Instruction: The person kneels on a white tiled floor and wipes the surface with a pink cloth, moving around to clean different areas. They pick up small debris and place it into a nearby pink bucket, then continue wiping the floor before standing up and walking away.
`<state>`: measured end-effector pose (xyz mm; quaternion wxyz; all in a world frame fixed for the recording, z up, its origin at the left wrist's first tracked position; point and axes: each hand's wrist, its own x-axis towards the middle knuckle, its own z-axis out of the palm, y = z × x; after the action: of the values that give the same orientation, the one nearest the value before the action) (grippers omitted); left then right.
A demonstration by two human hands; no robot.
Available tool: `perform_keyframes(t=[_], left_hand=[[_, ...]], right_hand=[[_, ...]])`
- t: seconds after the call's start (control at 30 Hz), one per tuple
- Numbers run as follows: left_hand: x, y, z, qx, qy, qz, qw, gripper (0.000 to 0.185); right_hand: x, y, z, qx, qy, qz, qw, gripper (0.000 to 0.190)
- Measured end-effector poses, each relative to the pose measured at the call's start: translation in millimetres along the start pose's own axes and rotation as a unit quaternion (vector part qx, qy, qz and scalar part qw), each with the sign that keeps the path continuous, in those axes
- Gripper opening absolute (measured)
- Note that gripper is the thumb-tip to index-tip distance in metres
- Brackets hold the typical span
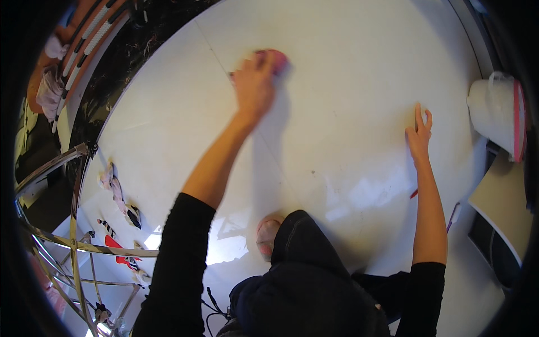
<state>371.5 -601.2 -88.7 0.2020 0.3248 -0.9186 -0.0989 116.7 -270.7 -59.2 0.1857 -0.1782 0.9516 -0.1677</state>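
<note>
My left hand [256, 90] presses a crumpled pink cloth [280, 62] flat against the white tiled floor [345, 67]. The cloth is blurred, and most of it is hidden under my palm and fingers. A tile seam runs diagonally beneath that hand. Off to the right, my right hand [419, 132] rests on the floor with its fingers spread and nothing in it. Beside my right forearm lies a small red object [414, 193], partly covered by the arm. A few dark specks [313, 172] dot the tiles between my arms.
A metal folding rack [71, 227] stands at the lower left, with socks [113, 185] and a red cloth piece [116, 248] near it. To the right are a white bucket [490, 109] with a pink rim and a purple-handled stick [453, 217]. Black cables [214, 301] lie beside me.
</note>
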Motion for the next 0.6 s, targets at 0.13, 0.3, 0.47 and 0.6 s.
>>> perform_keyframes(t=[0.13,0.3,0.47,0.6], left_hand=[[-66,106,-10,-0.096,-0.157,0.113,0.976,0.048],[-119,132,-32,-0.109,-0.209,0.176,0.956,0.056],[-51,122,-10,-0.08,-0.108,0.093,0.987,0.053],[-74,121,-19,-0.07,-0.142,0.105,0.982,0.052]], right_hand=[[-1,-9,1,0.016,-0.01,0.006,1.0,0.075],[-4,-10,3,0.026,-0.018,0.026,0.999,0.075],[5,14,14,-0.005,0.027,-0.046,0.999,0.073],[-1,-4,5,0.053,-0.008,0.009,0.998,0.072]])
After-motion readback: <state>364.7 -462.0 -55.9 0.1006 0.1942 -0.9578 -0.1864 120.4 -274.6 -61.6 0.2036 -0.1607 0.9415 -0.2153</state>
